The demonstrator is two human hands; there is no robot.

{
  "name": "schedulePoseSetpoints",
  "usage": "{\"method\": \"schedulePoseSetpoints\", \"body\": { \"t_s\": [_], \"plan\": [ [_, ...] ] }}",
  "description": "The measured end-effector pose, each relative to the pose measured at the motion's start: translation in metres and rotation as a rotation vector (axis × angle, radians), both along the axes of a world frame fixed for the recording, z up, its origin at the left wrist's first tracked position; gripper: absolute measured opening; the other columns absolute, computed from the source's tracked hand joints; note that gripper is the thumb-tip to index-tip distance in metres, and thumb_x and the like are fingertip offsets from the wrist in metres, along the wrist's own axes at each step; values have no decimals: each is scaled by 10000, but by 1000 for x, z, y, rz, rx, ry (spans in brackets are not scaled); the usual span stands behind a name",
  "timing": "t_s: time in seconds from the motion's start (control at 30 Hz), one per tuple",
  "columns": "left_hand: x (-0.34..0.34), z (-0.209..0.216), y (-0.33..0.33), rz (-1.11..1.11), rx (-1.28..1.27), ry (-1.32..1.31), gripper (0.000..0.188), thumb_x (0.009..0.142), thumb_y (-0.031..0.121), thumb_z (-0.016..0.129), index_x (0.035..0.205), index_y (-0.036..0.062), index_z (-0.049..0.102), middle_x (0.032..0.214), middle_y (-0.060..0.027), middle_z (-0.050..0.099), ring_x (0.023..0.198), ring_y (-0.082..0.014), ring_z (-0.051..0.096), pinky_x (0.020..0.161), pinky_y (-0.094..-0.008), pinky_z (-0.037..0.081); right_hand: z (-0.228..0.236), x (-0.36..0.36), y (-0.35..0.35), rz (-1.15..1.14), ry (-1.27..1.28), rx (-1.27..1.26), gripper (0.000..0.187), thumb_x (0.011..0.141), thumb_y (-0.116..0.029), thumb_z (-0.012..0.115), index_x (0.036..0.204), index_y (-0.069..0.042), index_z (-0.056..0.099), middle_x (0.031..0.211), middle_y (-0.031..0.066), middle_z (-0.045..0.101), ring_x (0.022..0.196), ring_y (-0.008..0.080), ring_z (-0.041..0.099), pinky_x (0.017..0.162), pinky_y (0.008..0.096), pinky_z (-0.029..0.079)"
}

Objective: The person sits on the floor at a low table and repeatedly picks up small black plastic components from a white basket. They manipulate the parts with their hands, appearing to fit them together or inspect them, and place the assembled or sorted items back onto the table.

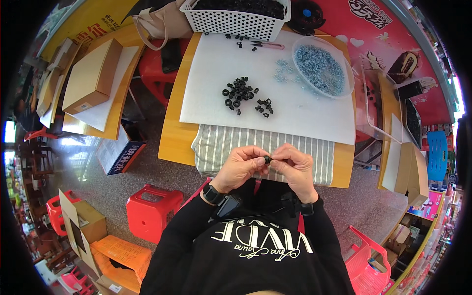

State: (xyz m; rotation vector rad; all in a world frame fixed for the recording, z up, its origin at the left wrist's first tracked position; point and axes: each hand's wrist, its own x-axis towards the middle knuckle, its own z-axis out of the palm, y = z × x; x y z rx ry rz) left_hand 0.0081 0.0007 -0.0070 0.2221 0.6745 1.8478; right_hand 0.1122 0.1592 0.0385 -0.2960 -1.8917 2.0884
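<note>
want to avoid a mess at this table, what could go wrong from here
The small black part is pinched between the fingertips of the left hand and right hand, so it could slip and drop onto the striped cloth. The larger black pile and smaller black cluster lie loose and close together, so they might get mixed. Pale blue beads lie outside the round tray, so a bump could scatter them.

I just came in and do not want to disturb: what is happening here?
A person pinches a small black part between left hand and right hand, above a striped cloth. On the white sheet beyond lie two heaps of black pieces and a round tub of light-blue pieces; behind stands a white basket of black parts.
</note>
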Motion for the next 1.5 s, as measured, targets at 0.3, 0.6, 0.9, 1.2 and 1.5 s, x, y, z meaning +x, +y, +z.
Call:
{"method": "schedulePoseSetpoints", "body": {
  "t_s": [0.3,0.6,0.9,1.2,1.5],
  "plan": [
    [-2,-3,-2,-20,12,-19,169,945,71,643,1078,-32,651,988,-117,671,770,-187,679,698,-299,580,2,1,2,68,-4,103,125,785,105,707,852,6,671,820,59,639,733,117,607,643,238,471],
    [-3,0,-3,-44,29,-36,135,940,76,650,1021,-30,668,905,-104,687,719,-162,687,629,-266,570,8,-2,1,135,128,462,179,747,99,739,827,-3,616,802,87,621,665,167,624,577,263,486],
    [-13,-3,-4,-180,49,-36,184,938,134,665,996,-41,661,781,-103,673,644,-155,678,559,-241,545,20,-8,10,319,-37,393,354,771,-24,779,1102,-18,655,785,88,624,646,170,627,581,279,494],
    [-10,1,-3,-125,-11,-63,219,979,194,620,935,-19,648,754,-82,671,617,-139,671,517,-213,516,5,-8,-1,222,149,648,401,801,-88,763,1165,22,637,746,103,589,617,212,605,538,309,469],
    [-10,-2,-3,-139,-43,-25,225,979,208,623,953,-14,652,746,-68,668,581,-108,642,490,-196,490,5,-10,3,228,211,686,408,766,-50,775,1137,28,626,729,107,574,605,251,595,520,328,458]
  ]
}}
